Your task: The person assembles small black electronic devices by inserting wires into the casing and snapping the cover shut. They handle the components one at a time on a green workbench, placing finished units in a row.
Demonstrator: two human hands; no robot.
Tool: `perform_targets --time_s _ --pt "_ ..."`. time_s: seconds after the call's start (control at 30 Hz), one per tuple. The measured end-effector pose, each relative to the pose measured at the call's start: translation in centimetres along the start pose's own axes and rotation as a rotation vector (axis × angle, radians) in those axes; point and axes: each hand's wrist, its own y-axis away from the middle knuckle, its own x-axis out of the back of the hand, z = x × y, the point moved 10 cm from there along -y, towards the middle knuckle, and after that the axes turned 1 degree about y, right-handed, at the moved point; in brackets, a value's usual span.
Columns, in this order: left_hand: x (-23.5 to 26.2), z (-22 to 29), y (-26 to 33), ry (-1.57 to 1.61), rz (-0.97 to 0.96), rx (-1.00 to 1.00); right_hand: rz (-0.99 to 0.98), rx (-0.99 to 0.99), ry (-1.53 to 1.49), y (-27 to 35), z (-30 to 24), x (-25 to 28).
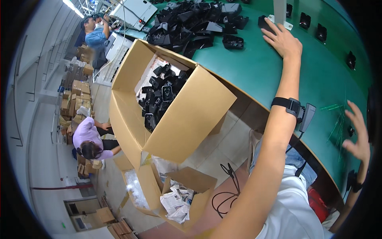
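A: Which part worries you first?

B: The big cardboard box (167, 107). It stands tilted, leaning against the rim of the green desk (254, 67), its mouth open toward the heap at twelve o'clock and half full of black plastic parts (159, 97). My guess is that a knock from the arm passing over it could tip it off the edge toward the floor, where a smaller box of crumpled paper (179, 199) sits at six o'clock.

A: And the hands?

B: The left hand (282, 40) stretches to one o'clock, palm down with its grip spread wide. Its fingertips lie on or just beside a black housing (264, 22) at the foot of a white post (279, 14). I cannot tell whether they press on it. The right hand (358, 133) hovers at three o'clock, fingers loose, holding nothing, over a scatter of thin green ties (338, 119).

A: What could slip there?

B: With such a long reach, the housing may skid away rather than come into the grip. The right wrist could also sweep the ties off the rim.

A: How does the housing look?

B: It is small, matte black and blocky, like the pile of black housings (195, 24) at twelve o'clock. More single pieces (320, 32) sit spaced along the far edge.

A: Anyone else close by?

B: Two people work well apart, at nine and eleven o'clock.
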Motion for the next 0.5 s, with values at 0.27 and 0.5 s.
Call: perform_targets --time_s 0.27,0.5 --pt "0.7 0.5 0.0 -0.063 0.104 0.014 -0.002 -0.136 0.171 3.2 1.6 -4.6" --pt "7.7 -0.2 0.1 -0.131 0.213 0.034 0.249 -0.074 -0.058 0.7 1.9 -1.5"
